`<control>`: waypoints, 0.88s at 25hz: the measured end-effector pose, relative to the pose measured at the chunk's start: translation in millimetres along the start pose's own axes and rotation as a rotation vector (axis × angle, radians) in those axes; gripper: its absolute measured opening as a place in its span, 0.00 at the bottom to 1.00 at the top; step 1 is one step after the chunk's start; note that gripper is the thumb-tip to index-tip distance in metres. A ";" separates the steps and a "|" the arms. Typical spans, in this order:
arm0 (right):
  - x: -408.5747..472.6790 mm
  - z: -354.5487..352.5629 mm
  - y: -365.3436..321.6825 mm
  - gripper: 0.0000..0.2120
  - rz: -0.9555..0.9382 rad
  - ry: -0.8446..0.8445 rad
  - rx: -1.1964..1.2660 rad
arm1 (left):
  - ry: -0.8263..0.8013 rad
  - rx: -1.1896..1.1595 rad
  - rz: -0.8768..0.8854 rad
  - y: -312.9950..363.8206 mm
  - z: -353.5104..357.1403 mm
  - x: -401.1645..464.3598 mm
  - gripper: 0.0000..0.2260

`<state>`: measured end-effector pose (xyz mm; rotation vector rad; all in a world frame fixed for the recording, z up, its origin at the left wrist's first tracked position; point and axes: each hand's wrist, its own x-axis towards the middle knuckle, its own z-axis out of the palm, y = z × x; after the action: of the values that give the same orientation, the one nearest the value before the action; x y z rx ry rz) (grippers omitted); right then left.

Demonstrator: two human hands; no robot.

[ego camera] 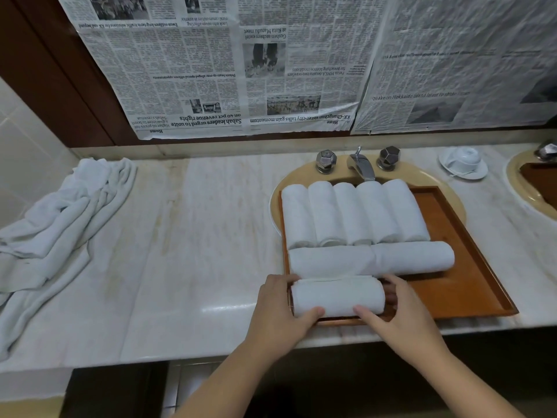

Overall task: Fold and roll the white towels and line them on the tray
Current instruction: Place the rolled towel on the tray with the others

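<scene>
Your left hand (278,309) and right hand (401,315) both held one rolled towel (337,295) at the near left corner of the wooden tray (470,285), the fingers (294,279) of each hand curled round an end of the roll and the thumbs pressed on its near side. Just beyond it two rolls (370,257) lay end to end across the tray, and behind them five rolls (352,212) stood side by side below the tap (360,164). The unfolded towels (60,218) lay heaped on the far left of the desk (187,251).
</scene>
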<state>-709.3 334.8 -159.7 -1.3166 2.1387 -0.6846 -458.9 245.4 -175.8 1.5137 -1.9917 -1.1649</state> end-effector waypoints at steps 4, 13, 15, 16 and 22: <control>-1.9 6.8 -2.7 0.34 0.022 -0.037 0.102 | 0.052 -0.093 -0.068 -0.8 4.6 -2.9 0.34; 6.4 -5.2 -13.4 0.28 0.056 -0.116 0.023 | 0.077 -0.109 -0.108 7.5 7.5 -2.9 0.33; 8.7 -8.0 -19.3 0.26 0.074 -0.130 -0.046 | 0.066 -0.110 -0.113 7.1 7.0 -1.9 0.35; 10.1 -7.8 -22.1 0.26 0.081 -0.106 -0.095 | 0.059 -0.110 -0.117 6.6 6.5 -1.9 0.36; 20.9 6.2 -57.1 0.28 -0.041 0.150 -0.349 | 0.031 -0.130 -0.132 5.6 -8.0 -3.6 0.38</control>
<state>-676.7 292.4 -130.1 -1.5315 2.4405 -0.4507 -455.3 246.1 -166.1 1.6063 -1.7821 -1.2892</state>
